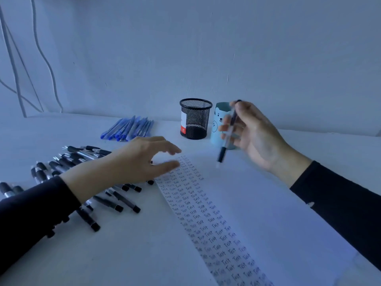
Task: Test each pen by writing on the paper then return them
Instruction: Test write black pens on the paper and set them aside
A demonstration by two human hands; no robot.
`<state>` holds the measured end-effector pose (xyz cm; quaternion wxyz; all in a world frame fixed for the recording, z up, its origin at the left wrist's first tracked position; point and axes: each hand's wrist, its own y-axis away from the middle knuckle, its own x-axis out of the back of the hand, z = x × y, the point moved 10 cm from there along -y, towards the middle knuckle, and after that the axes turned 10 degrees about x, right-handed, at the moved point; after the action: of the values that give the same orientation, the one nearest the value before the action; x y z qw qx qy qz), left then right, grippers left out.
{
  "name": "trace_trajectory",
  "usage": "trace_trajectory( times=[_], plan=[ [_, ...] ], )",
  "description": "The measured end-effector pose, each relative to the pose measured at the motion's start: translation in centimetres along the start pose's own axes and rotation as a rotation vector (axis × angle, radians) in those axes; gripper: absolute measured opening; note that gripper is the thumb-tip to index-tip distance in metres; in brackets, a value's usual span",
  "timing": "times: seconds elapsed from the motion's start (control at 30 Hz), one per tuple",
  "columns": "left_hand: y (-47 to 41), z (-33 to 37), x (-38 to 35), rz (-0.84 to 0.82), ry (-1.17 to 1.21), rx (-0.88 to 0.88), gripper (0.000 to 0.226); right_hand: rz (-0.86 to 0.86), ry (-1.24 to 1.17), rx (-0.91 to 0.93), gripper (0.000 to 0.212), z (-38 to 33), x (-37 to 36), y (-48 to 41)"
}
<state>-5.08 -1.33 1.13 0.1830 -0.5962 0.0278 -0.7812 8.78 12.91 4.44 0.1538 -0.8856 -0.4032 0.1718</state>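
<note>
Single head view, wide-angle, looking forward-down, close over table [134, 254].

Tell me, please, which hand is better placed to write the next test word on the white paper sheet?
Right: the right hand grips a slim black pen, tip down, above the white paper sheet; the left hand holds nothing.

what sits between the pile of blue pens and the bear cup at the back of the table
The black mesh pen holder stands between the blue pens and the bear cup, close beside the cup. The head view shows this.
</note>
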Motion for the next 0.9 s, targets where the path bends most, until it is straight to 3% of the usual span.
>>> trace_trajectory(
  times=[0.1, 0.23, 0.33, 0.47, 0.53, 0.63, 0.77, 0.9],
  plan=[
    [0.4, 0.3, -1.8, -0.140, -0.087, -0.016, 0.065, -0.026, -0.116, -0.192, 0.033, 1.4, -1.0, 0.9],
    [0.6, 0.2, -2.3, -0.222, -0.028, 0.031, 0.061, -0.018, -0.221, -0.334, 0.047, 2.0, -2.0, 2.0],
    [0.7, 0.3, -2.4, -0.242, -0.008, 0.038, 0.062, 0.047, -0.241, -0.345, 0.042, 2.0, -1.6, 2.1],
    [0.7, 0.3, -2.5, -0.257, -0.009, 0.047, 0.062, -0.042, -0.117, -0.283, 0.036, 1.8, -2.3, 1.8],
    [0.7, 0.2, -2.5, -0.261, -0.011, 0.052, 0.061, -0.078, -0.130, -0.252, 0.023, 2.1, -2.8, 1.6],
    [0.7, 0.2, -2.6, -0.268, -0.017, 0.058, 0.061, -0.121, -0.198, -0.288, 0.037, 2.9, -3.2, 1.9],
    [0.7, 0.1, -2.7, -0.280, -0.020, 0.062, 0.062, -0.145, -0.042, -0.242, 0.061, 3.4, -2.3, 1.8],
    [0.7, 0.2, -2.6, -0.281, -0.021, 0.069, 0.063, -0.207, -0.094, -0.281, 0.042, 3.6, -3.1, 2.2]
  ],
)
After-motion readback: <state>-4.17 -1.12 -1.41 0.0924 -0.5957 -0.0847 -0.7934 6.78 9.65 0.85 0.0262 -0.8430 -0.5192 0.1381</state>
